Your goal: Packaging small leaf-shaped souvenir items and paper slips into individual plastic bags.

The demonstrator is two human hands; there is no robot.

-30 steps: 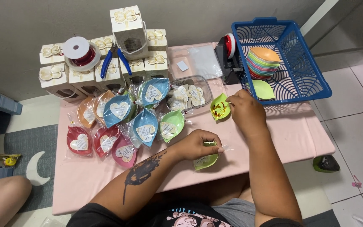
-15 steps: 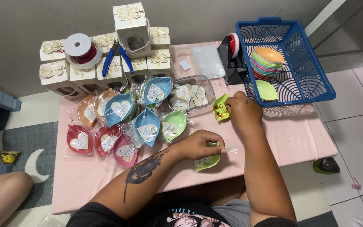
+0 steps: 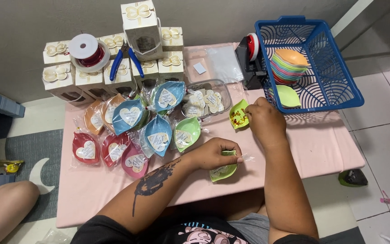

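My left hand [image 3: 215, 152] pinches the gathered neck of a clear wrapper around a green leaf-shaped dish [image 3: 224, 171] near the table's front edge. My right hand [image 3: 265, 121] reaches into a small yellow-green leaf dish [image 3: 237, 113] holding gold and red twist ties, fingertips closed at its right rim. Whether it holds a tie I cannot tell. To the left lie several wrapped leaf dishes [image 3: 158, 135] with heart-shaped tags, in blue, green, red, pink and orange.
A blue basket [image 3: 335, 77] at right holds stacked coloured dishes [image 3: 287, 63]. A tape dispenser [image 3: 248, 61], a clear tray of heart tags [image 3: 206, 100], white gift boxes [image 3: 143, 27], a ribbon spool [image 3: 86, 49] and blue pliers [image 3: 125, 56] stand at the back. All rest on the pink table [image 3: 326, 144].
My right hand stays at the small dish of ties, shifting only slightly. My left hand keeps its grip on the wrapped green dish.
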